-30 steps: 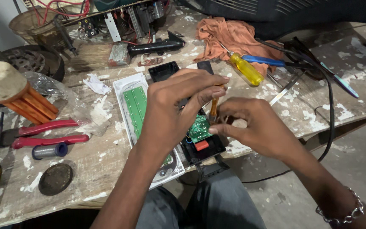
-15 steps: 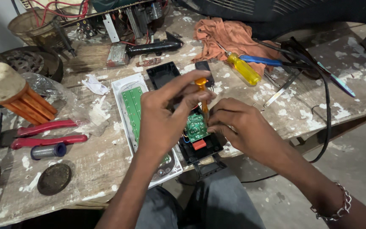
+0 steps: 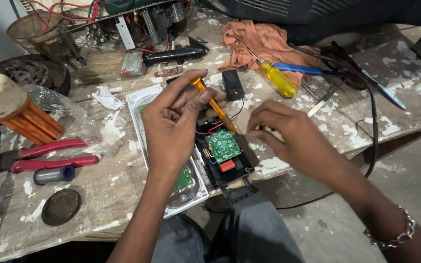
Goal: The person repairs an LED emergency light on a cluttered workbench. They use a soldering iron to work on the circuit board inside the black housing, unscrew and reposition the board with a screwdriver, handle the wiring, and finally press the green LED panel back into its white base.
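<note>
The left hand [image 3: 174, 119] gripped a small orange screwdriver [image 3: 214, 103] over the light, fragile green circuit board [image 3: 223, 145] in its black casing [image 3: 230, 168] at the tabletop [image 3: 123, 195] edge, best held by the casing, while the right hand [image 3: 293, 139] hovered loosely curled, holding nothing visible.

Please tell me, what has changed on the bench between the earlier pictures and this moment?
The small orange screwdriver passed from the right hand to the left hand, which now holds it slanted over the green circuit board. The right hand let go and drew back to the right. The black case, red pliers and yellow screwdriver stayed put.
</note>
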Demonstrator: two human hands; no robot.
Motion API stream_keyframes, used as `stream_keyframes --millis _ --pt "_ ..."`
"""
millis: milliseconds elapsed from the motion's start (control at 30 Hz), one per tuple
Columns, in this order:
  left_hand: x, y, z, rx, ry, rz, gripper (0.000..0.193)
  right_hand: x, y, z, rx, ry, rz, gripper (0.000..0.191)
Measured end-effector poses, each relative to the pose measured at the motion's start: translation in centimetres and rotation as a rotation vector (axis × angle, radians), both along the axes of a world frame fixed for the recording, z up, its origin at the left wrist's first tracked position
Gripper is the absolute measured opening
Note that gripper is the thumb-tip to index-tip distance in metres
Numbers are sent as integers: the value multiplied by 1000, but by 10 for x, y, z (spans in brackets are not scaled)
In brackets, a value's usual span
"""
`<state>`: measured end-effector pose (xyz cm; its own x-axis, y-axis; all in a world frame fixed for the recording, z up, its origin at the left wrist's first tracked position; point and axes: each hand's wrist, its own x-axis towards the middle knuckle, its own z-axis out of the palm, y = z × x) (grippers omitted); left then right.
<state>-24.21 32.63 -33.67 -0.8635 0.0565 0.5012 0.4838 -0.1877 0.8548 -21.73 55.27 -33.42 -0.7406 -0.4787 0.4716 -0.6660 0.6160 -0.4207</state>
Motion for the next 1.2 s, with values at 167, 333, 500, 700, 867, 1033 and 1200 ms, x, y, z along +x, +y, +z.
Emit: stream_keyframes --millis 167,333,500,700,867,1033,1200 --pt "1 1 1 -25 -43 -29 36 -10 29 12 220 -126 -146 14" --pt "3 3 3 -61 -84 -119 35 -8 51 20 342 -122 -240 15" --pt "-1 7 1 -81 -154 -126 36 -8 60 14 356 -130 -229 14" --pt "-5 11 -4 -85 -202 -106 35 -9 61 7 333 -147 -237 16" --pt "-7 12 -6 -167 -246 -32 36 -8 60 7 335 -176 -275 19" --pt "-9 11 -7 -135 -243 -50 36 -5 60 8 334 -101 -264 20" --pt "-10 13 -9 -116 -215 -47 33 -4 54 16 263 1 -223 19"
